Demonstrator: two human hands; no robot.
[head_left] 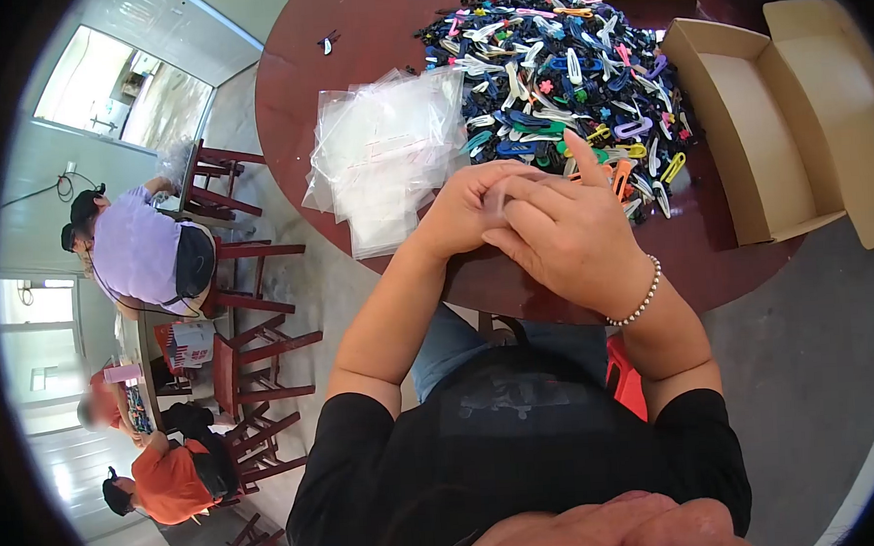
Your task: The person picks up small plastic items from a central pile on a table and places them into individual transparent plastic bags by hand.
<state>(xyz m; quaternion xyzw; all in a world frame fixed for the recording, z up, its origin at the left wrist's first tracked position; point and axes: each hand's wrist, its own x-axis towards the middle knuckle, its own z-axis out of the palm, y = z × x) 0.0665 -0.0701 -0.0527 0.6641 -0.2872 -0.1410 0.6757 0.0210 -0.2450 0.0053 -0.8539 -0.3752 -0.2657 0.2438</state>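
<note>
My left hand (468, 207) and my right hand (568, 227) meet above the near edge of the round table (517, 287). Between them, pinched by the fingers of both, is a small piece of clear plastic (497, 199); its shape is mostly hidden. The right index finger points up, away from the others. Just beyond the hands lies a large pile of coloured hair clips (565, 69), many of them dark or white. Left of the pile, flat clear plastic bags (381, 147) overlap in a loose stack.
An open cardboard box (765, 127) stands at the table's right side. One small clip (327, 45) lies apart at the upper left. Several people sit at another table on the left, among wooden stools (227, 373). A red stool (624, 377) is beside my legs.
</note>
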